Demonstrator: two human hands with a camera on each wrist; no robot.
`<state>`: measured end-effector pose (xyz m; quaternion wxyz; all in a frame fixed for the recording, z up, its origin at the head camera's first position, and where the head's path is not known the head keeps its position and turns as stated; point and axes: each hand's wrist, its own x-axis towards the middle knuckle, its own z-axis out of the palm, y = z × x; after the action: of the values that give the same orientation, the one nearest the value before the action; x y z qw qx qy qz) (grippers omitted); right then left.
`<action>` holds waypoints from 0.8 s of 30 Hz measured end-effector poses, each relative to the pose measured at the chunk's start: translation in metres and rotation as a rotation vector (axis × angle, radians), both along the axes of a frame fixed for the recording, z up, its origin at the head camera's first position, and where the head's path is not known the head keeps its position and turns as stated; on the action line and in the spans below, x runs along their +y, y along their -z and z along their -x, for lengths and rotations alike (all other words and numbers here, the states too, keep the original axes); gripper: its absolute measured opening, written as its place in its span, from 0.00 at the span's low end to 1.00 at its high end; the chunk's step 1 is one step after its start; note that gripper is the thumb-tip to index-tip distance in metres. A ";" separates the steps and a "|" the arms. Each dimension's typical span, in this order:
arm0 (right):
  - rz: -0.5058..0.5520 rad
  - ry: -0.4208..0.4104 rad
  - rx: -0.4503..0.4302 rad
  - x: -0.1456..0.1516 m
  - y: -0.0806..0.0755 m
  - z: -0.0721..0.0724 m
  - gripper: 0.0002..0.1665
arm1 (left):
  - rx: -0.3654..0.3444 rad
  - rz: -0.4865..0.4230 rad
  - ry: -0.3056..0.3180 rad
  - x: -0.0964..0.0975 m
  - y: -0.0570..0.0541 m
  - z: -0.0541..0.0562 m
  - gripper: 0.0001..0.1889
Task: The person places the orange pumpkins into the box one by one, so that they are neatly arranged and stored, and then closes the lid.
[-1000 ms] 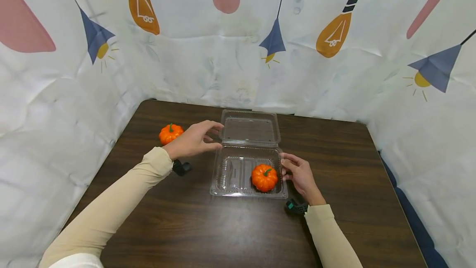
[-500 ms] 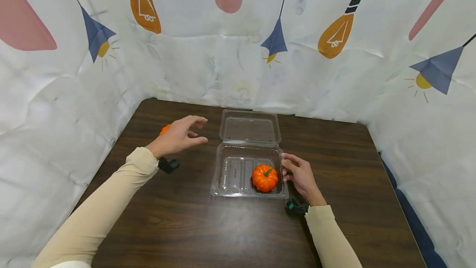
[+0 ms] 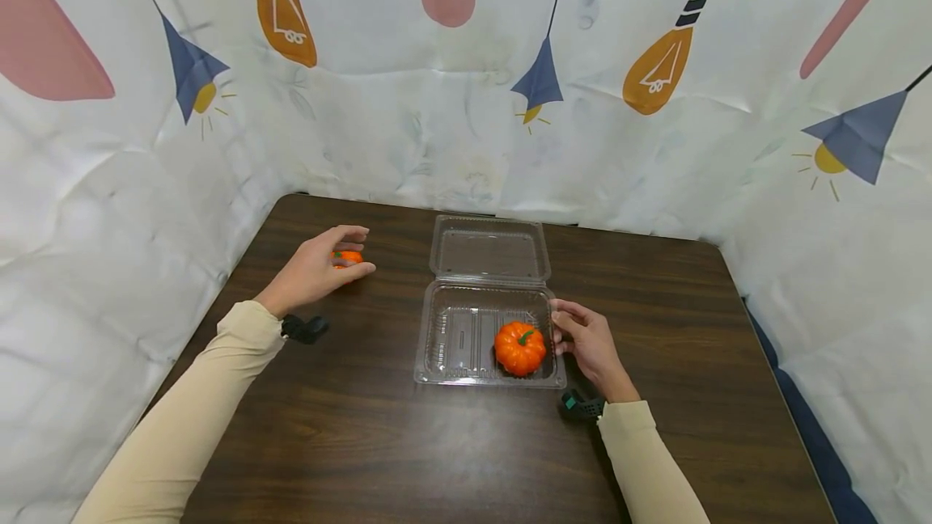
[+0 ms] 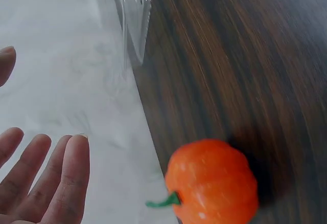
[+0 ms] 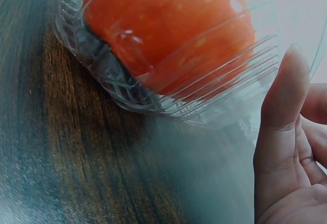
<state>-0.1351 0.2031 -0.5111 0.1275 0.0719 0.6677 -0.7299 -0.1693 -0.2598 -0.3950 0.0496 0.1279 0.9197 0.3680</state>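
The pumpkin [image 3: 352, 257] near the bench [image 3: 364, 443]'s far left corner looks light, stiff and slick, best held round its sides. Our left hand [image 3: 309, 272] is spread beside it; our right hand [image 3: 590, 348] pinches the container [image 3: 453, 342]'s rim.

Pumpkin [image 3: 520, 348] in ctnr [image 3: 455, 338], R side

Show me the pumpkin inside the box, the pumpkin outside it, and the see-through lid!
Inside pumpkin [image 3: 518, 353], head view: its orange body.
Outside pumpkin [image 4: 213, 182], left wrist view: its orange body.
See-through lid [image 3: 490, 251], head view: its flat middle.
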 end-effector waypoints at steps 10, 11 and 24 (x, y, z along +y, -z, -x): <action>-0.007 0.012 -0.004 0.000 0.000 0.000 0.27 | 0.011 0.008 -0.074 -0.029 0.009 -0.001 0.37; -0.008 0.012 -0.004 0.000 0.000 -0.001 0.27 | 0.016 0.002 -0.081 -0.032 0.010 -0.001 0.37; -0.004 0.025 -0.004 -0.002 -0.003 -0.003 0.26 | 0.019 0.032 -0.172 -0.058 0.023 -0.001 0.39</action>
<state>-0.1325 0.2008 -0.5081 0.1196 0.0816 0.6678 -0.7301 -0.1681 -0.3176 -0.4176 0.0110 0.0511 0.9334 0.3549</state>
